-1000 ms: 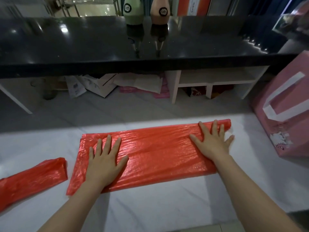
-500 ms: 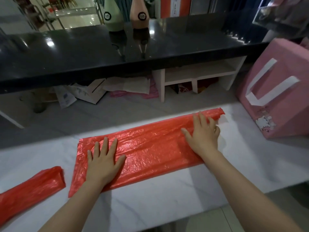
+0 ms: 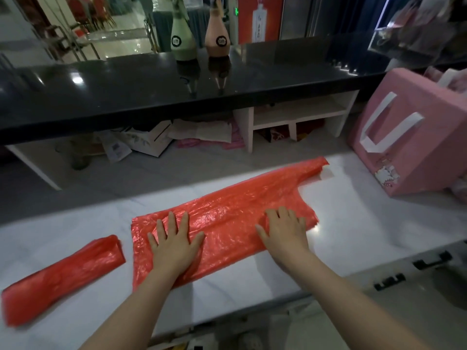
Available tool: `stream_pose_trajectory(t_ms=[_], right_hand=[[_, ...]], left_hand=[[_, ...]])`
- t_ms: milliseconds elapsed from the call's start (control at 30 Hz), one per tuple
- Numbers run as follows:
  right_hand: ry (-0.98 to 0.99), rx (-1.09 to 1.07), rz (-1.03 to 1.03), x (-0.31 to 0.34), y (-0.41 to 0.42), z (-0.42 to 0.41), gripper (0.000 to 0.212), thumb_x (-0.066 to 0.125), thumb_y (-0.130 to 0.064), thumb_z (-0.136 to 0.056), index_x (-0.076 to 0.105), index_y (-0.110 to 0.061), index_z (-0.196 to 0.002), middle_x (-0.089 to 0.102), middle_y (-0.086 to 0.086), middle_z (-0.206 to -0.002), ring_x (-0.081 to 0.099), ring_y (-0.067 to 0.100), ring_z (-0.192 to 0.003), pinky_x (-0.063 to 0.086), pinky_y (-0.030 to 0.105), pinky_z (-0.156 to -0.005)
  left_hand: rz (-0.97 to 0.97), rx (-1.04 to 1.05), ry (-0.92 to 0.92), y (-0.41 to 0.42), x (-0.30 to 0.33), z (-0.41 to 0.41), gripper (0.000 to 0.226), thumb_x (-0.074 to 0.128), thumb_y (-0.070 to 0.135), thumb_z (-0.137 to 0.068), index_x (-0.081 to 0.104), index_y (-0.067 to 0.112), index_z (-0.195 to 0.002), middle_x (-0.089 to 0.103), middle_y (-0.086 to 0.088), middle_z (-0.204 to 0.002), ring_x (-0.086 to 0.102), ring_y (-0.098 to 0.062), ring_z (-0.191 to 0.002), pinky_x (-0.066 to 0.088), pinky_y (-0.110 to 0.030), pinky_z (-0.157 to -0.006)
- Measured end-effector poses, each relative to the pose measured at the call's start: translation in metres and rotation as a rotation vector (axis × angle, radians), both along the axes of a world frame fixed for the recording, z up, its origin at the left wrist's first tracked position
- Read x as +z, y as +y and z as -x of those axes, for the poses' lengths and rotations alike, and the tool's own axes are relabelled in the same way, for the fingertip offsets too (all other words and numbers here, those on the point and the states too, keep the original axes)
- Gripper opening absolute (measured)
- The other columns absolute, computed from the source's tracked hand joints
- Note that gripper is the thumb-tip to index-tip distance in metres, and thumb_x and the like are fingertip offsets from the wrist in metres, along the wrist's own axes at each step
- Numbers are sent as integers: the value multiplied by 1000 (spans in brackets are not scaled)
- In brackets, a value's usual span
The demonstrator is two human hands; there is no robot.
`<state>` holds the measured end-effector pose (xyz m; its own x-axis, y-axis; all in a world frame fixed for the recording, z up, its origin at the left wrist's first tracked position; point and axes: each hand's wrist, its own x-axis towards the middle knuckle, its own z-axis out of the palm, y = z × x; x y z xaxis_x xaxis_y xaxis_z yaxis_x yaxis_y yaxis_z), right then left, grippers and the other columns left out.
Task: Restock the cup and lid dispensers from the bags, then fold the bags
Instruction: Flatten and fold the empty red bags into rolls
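**On the white counter: both palms flat on a red bag**

On the white marble counter [image 3: 353,223], a red plastic bag [image 3: 235,215] lies flattened as a long strip that runs from the near left towards the far right. Its far right end [image 3: 313,168] narrows and curls up slightly off the surface.

The left hand [image 3: 174,243] rests on the bag's near left part, palm down, fingers straight and spread; it grasps nothing and simply presses the plastic. The right hand [image 3: 283,231] lies flat on the bag further right, near its middle, fingers extended and pointing away from the person, likewise gripping nothing. The two hands are apart, with crinkled red plastic between them.

A second red bag [image 3: 63,276], already folded into a narrow bundle, sits on the counter to the left of the first, close to it but not touching.

At the right edge stands a pink paper bag [image 3: 409,152] with white handles, tilted, its base on the counter. Beyond the work surface a glossy black upper counter [image 3: 151,89] runs across the scene, carrying a green bottle [image 3: 180,39] and a pinkish-brown bottle [image 3: 217,37] side by side. Beneath it a small white shelf unit [image 3: 298,117] stands to the right, and papers and boxes [image 3: 151,140] lie to the left in shadow.
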<state>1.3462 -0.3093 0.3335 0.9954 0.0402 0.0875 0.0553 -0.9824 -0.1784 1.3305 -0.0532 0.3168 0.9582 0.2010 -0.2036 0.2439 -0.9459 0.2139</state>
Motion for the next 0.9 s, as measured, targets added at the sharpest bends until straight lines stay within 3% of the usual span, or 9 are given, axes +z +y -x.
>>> stream_pose_trajectory(t_ms=[167, 267, 300, 367, 467, 567, 667, 900], right_hand=[[-11, 100, -13, 4, 19, 41, 40, 39, -54, -92, 51, -31, -122, 51, -4, -120, 43, 22, -111, 34, 41, -89], [57, 120, -34, -1, 22, 60, 44, 40, -55, -93, 46, -32, -131, 45, -7, -135, 40, 22, -123, 36, 42, -99], [67, 121, -43, -3, 19, 65, 47, 40, -55, -94, 44, -31, -134, 43, -7, -140, 38, 22, -128, 35, 42, -103], [107, 130, -41, -6, 12, 72, 52, 37, -56, -95, 40, -30, -140, 36, -5, -149, 31, 21, -136, 30, 46, -110], [170, 132, -41, -7, 5, 81, 56, 33, -58, -95, 35, -31, -144, 27, -4, -155, 21, 21, -143, 18, 53, -114], [172, 147, -36, -4, 1, 89, 56, 32, -60, -94, 35, -35, -144, 29, -6, -154, 20, 21, -143, 13, 56, -114], [150, 139, -50, -2, -1, 95, 54, 33, -59, -94, 38, -36, -142, 31, -6, -153, 20, 22, -142, 13, 58, -114], [184, 207, -34, -7, 9, 105, 61, 32, -62, -93, 29, -33, -147, 22, -5, -157, 14, 20, -145, 6, 58, -115]], left_hand=[[466, 214, 32, -36, 23, 19, 76, 31, 64, -92, -7, 35, -150, -17, -5, -159, -18, -34, -144, -13, -56, -112], [679, 287, -173, -39, 31, 46, 74, 51, 44, -92, 7, 35, -151, -12, -4, -160, -6, -34, -146, 3, -56, -116], [624, 282, -244, -33, 31, 56, 71, 53, 37, -91, 14, 33, -151, -6, -4, -160, 0, -34, -146, 9, -54, -115], [323, 170, -318, -13, 26, 74, 64, 51, 32, -91, 25, 28, -149, 9, -6, -160, 12, -33, -144, 17, -50, -114], [78, -1, -266, 19, 16, 90, 57, 43, 38, -96, 26, 27, -149, 21, -4, -158, 17, -29, -144, 18, -47, -115], [70, -65, -180, 41, 14, 94, 54, 40, 43, -97, 29, 27, -148, 30, -2, -155, 27, -27, -140, 24, -44, -113], [45, -91, -226, 52, 18, 100, 46, 45, 33, -96, 42, 25, -141, 45, -3, -144, 43, -28, -127, 37, -41, -103], [2, -86, -273, 57, 19, 139, 37, 37, 28, -99, 54, 16, -129, 56, -4, -132, 52, -25, -116, 42, -39, -98]])
